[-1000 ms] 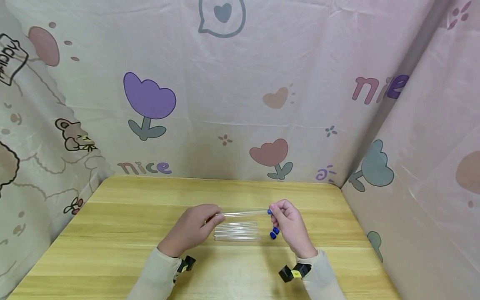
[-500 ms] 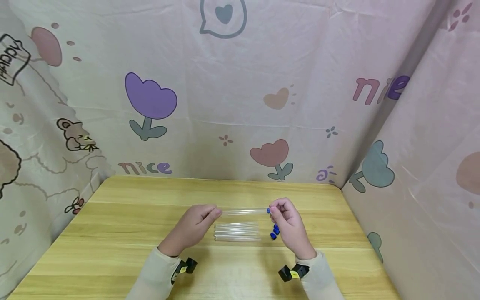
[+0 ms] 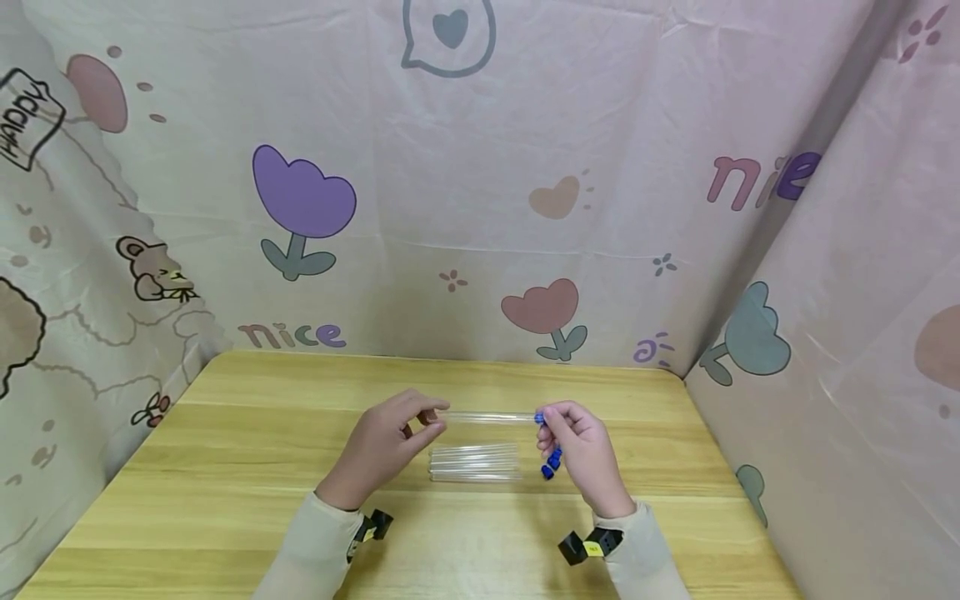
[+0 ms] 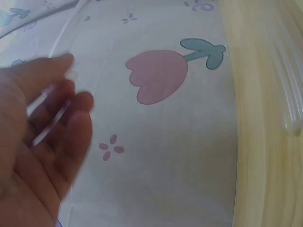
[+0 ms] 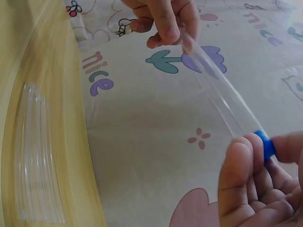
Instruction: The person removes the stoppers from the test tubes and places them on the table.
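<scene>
A clear plastic tube (image 3: 491,417) is held level above the table, with a blue cap (image 3: 539,417) at its right end. My right hand (image 3: 581,446) pinches that cap between thumb and finger; the right wrist view shows the blue cap (image 5: 266,145) between the fingertips. Around the tube's other end, my left hand (image 3: 390,446) has its thumb and fingers parted, seemingly loose; in the left wrist view the hand (image 4: 47,127) looks spread and slightly blurred. Below lie several clear tubes (image 3: 474,463) side by side. Loose blue caps (image 3: 551,464) lie beside the right hand, partly hidden.
The wooden table (image 3: 225,483) carries these things near its middle. A patterned curtain (image 3: 420,208) stands behind the table and along both sides. A small black camera is strapped to each wrist.
Half a second ago the left thumb and fingers pinched the tube's left end; now they are parted around it. The right hand keeps its pinch on the blue cap, and the tube stays about level.
</scene>
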`<state>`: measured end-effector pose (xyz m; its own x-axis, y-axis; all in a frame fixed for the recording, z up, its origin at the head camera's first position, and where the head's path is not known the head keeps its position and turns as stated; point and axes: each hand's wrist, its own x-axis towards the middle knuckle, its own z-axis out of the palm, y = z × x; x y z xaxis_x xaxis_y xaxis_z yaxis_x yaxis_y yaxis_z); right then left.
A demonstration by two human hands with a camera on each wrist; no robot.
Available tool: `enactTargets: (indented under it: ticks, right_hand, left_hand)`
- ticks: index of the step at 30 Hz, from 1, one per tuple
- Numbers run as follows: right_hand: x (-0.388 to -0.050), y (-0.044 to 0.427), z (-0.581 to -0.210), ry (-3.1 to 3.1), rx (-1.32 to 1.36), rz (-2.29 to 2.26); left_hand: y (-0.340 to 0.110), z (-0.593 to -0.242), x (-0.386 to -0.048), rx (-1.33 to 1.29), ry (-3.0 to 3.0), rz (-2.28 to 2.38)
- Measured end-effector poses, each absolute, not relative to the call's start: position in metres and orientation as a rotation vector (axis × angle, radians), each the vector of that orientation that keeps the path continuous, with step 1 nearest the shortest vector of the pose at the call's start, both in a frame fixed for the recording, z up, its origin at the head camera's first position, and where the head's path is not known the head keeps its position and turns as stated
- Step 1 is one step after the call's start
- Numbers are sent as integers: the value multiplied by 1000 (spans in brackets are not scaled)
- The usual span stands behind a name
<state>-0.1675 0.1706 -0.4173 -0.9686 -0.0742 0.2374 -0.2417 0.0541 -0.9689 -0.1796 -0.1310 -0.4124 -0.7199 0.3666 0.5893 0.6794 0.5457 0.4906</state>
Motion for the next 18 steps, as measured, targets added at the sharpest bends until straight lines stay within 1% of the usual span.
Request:
enactTargets:
  ticks: [4, 12, 18]
  right_hand:
    - [-168, 171, -416, -2160, 248, 2073]
    - [-168, 170, -416, -2137, 199, 2101]
    - [-168, 170, -415, -2142, 180, 2100]
  left_hand:
    - [-131, -412, -179, -910, -2328, -967]
    - [-133, -414, -182, -875, -2280, -869]
    - [-133, -416, -184, -941, -2220, -839]
